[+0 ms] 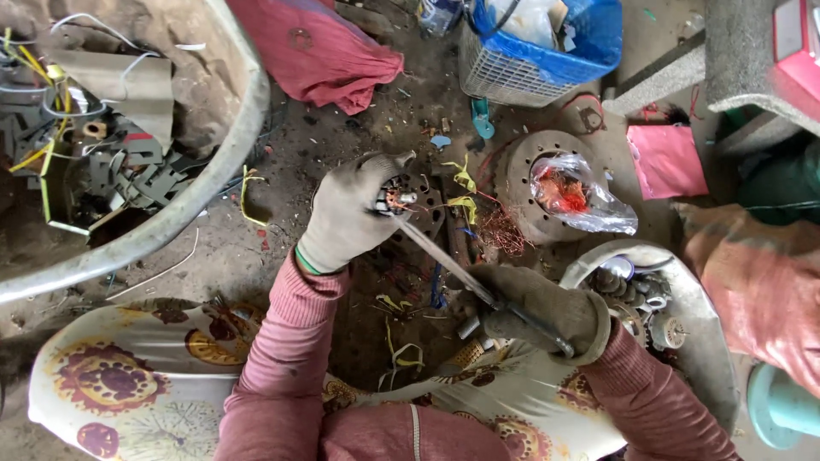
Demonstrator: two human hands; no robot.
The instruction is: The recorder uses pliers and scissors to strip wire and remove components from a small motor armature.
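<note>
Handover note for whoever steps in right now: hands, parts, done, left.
Left hand: gloved, shut on a small motor part with copper windings showing, held above the dirt floor.
Right hand: gloved, shut on a long metal tool; its tip sits at the motor part.
Nearby: loose copper wire on the ground, a plastic bag of copper on a round metal disc, a basin of small motor parts by the right hand, a large tub of scrap on the left.
Done: some copper already pulled and bagged.
Left: windings still in the held part.
</note>
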